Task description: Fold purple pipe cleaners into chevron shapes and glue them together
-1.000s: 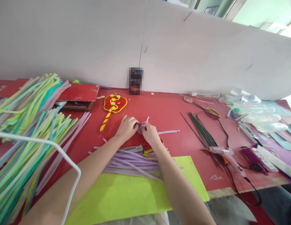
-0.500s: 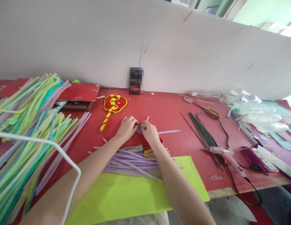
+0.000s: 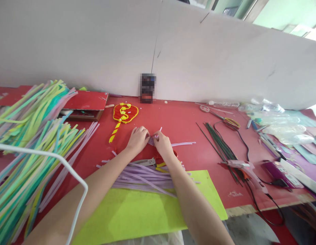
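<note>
My left hand (image 3: 138,139) and my right hand (image 3: 162,144) meet over the red table (image 3: 183,122), fingers pinched together on a small lilac pipe-cleaner piece (image 3: 153,138) between them. A short lilac end sticks up above the fingers. One loose lilac pipe cleaner (image 3: 183,144) lies just right of my right hand. Under my forearms lies a bundle of lilac pipe cleaners (image 3: 142,175), partly on a lime-green foam sheet (image 3: 137,211). Pliers with red and yellow handles (image 3: 154,162) rest beside my right wrist.
A big heap of green, yellow and pink pipe cleaners (image 3: 28,143) fills the left. A red-and-yellow fan ornament (image 3: 123,115) lies beyond my hands. To the right are green wire stems (image 3: 220,144), scissors (image 3: 224,119), a glue gun (image 3: 246,170) with cord, and plastic bags (image 3: 277,122). A white wire (image 3: 58,163) crosses near left.
My hands have stayed in place, with only slight finger movement on the lilac piece.
</note>
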`<state>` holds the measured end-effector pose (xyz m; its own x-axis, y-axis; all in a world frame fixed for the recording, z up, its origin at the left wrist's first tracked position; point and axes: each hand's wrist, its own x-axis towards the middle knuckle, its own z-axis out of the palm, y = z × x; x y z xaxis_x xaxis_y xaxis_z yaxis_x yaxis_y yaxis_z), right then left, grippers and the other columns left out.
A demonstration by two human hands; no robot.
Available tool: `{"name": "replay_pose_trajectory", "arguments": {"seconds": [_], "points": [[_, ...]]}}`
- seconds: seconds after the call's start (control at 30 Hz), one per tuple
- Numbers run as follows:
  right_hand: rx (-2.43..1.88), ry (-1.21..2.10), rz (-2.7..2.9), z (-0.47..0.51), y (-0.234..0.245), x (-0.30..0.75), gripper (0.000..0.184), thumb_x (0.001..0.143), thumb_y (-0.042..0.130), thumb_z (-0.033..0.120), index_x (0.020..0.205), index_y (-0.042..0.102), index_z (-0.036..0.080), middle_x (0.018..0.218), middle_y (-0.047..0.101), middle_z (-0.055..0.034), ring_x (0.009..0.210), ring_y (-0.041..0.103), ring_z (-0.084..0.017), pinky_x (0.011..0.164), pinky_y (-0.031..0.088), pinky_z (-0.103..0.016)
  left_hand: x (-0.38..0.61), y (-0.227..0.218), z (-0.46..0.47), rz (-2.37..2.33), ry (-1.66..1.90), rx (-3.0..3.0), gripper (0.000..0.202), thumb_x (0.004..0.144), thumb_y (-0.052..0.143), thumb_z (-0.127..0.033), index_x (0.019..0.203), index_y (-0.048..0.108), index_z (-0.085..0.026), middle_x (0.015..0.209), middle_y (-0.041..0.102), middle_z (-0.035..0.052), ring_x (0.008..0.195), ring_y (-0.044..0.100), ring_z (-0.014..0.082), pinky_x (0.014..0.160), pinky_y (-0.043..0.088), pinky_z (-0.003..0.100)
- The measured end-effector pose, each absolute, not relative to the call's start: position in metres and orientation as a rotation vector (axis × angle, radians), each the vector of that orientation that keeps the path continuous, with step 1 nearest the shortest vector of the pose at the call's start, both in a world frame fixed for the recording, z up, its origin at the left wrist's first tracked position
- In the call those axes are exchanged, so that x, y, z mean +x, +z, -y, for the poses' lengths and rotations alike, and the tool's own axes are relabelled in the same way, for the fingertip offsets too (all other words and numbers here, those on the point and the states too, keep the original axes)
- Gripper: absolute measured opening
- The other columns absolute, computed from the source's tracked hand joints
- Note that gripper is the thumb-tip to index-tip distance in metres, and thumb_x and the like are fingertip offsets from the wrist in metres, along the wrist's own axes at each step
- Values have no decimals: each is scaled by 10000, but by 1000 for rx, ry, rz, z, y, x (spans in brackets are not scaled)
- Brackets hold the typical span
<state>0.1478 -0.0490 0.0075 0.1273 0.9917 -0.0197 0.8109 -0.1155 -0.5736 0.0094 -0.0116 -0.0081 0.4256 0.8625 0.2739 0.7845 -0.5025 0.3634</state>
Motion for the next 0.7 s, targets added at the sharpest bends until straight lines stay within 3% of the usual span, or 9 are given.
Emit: {"name": "replay_pose_trajectory", "arguments": {"seconds": [0.37,0.7], "points": [[-2015,570,1745,50,9,146,172,864,467,220,997,577,225,802,662,-42,734,614,-179,611,372,-233,10,-6,13,-1498,657,2472,31,820,557,-206,805,574,-185,921,584,53,935,559,217,1002,348,431],[-1752,732,1591,47,0,154,122,826,482,252,884,589,245,583,591,41,612,573,-138,625,401,-222,8,-6,14,-1474,666,2483,64,829,550,-225,850,608,-210,925,591,31,934,568,195,1053,288,438]]}}
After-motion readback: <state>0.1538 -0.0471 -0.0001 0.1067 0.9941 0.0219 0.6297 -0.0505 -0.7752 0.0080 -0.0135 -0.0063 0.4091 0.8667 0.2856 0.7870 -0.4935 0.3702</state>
